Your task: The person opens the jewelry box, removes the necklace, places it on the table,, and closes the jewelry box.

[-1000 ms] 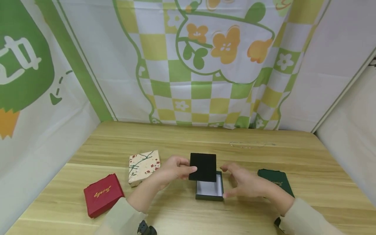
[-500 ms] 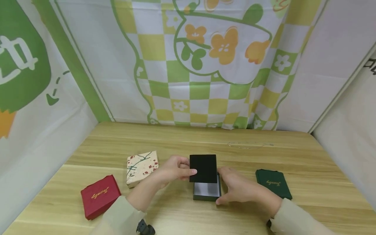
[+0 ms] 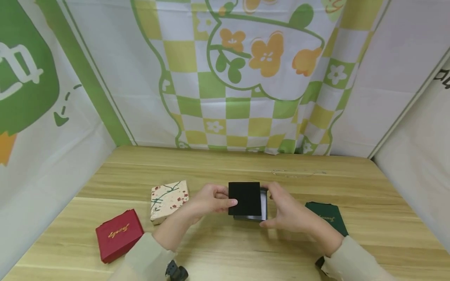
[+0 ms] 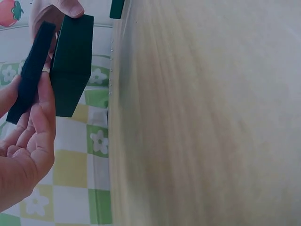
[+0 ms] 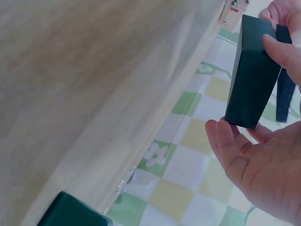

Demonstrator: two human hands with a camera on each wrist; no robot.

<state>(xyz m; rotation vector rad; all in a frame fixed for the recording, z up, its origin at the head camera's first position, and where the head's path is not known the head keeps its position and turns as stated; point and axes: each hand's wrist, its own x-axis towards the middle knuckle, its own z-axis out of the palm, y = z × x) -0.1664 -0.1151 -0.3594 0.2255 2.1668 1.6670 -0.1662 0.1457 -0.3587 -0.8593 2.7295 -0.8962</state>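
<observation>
In the head view my left hand pinches a thin square black pad at its left edge, thumb on top and fingers beneath. My right hand grips a small dark green box by its right side, between thumb and fingers. The pad overlaps most of the box, leaving a strip of pale interior showing. In the left wrist view the box is up off the table, and the pad stands tilted beside its open side. The right wrist view shows the box from its underside.
A cream floral box and a red piece with gold lettering lie at left. A dark green piece with gold lettering lies at right, partly behind my right forearm. Farther back is a thin silver chain. A patterned curtain hangs behind the table.
My right hand has closed on the box, which has risen from the table and moved back, under the pad. The left hand still holds the pad, shifted slightly.
</observation>
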